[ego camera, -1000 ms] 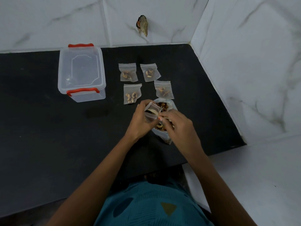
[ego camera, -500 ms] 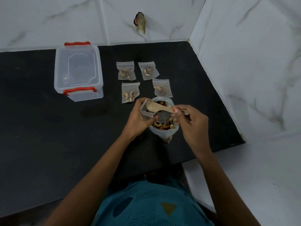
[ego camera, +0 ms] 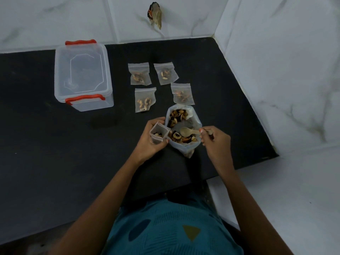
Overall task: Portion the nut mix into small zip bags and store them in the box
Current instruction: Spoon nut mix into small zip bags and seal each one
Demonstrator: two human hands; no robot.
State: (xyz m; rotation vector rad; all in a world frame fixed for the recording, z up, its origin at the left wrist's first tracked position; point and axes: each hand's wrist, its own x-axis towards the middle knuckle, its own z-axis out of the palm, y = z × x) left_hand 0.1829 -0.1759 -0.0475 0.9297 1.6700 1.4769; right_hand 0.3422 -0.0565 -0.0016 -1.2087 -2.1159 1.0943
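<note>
1. We see four filled zip bags [ego camera: 139,73] lying on the black bench [ego camera: 55,153], near the lidded clear box [ego camera: 82,74], which looks empty.
2. Our left hand [ego camera: 150,142] grips a fifth, part-filled zip bag [ego camera: 158,134], fingers [ego camera: 155,122] curled round it.
3. Our right hand [ego camera: 217,142] pinches an empty spoon [ego camera: 184,131] over the open nut mix bag [ego camera: 185,150].
4. We judge boxing not yet begun.

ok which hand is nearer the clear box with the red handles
Left. The left hand, holding a small zip bag, is left of the big nut bag, toward the box; the right hand, holding the spoon, is at that bag's right, farther away.
</note>
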